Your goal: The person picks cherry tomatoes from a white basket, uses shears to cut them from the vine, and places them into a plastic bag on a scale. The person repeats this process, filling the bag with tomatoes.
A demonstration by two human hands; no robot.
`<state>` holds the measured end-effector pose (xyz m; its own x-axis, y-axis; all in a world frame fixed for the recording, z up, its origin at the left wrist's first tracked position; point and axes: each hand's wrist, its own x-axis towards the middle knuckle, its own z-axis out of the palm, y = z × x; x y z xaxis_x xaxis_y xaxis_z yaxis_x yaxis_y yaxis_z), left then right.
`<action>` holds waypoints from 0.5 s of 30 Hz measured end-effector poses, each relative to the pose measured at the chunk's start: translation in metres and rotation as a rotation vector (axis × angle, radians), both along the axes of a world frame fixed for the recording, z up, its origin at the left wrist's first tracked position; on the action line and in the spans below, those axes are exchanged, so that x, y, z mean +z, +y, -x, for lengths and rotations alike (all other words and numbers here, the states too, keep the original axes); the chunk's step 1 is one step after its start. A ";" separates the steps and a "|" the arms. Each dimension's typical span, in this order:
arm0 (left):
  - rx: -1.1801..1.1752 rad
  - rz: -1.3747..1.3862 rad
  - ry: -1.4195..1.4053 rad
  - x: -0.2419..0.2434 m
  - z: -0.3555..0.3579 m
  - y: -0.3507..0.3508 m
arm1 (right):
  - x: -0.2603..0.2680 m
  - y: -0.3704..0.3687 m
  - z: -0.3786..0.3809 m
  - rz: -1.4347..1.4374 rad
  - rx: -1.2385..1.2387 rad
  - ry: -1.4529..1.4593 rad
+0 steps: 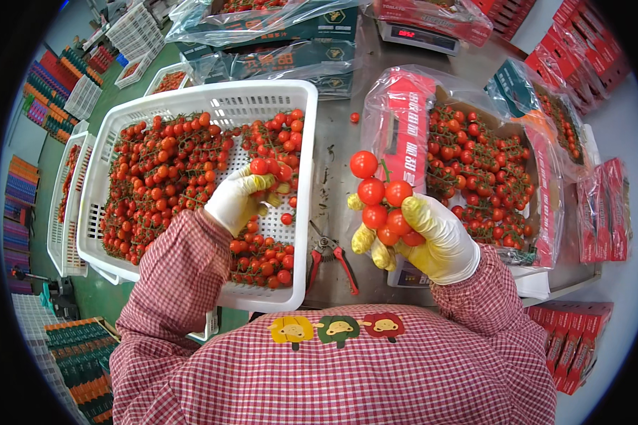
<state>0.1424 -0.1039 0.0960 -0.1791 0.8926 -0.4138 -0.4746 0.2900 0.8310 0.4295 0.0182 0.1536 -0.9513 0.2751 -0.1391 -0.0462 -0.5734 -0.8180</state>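
Observation:
My right hand [441, 244], in a white glove stained yellow, holds up a truss of red cherry tomatoes [375, 217] between the crate and the carton. Over the right part of a white plastic crate [311, 159], my gloved left hand [234, 199] has its fingers curled around another tomato truss [270, 167]; its fingertips are partly hidden. Many vine tomatoes [162, 186] fill the crate's left side, with bare slotted floor beside them. To the right, a red carton [401, 133] lined with clear plastic film contains more vine tomatoes [470, 170].
Red-handled pruning shears [329, 260] lie on the metal table [340, 143] beside the crate. One loose tomato [354, 117] sits farther back. Behind are film-wrapped green cartons [276, 64] and a digital scale [417, 38] bearing a carton. Another filled carton [558, 122] stands at the right.

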 end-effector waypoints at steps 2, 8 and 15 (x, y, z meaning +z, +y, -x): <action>0.080 0.185 0.068 -0.012 0.012 0.014 | -0.002 0.001 -0.010 0.056 -0.057 0.022; 0.039 0.075 0.486 -0.037 0.021 0.039 | 0.003 0.025 -0.065 -0.271 -0.273 -0.144; -0.384 0.242 0.674 -0.017 0.046 -0.026 | -0.007 0.057 -0.093 -1.562 -0.240 -0.779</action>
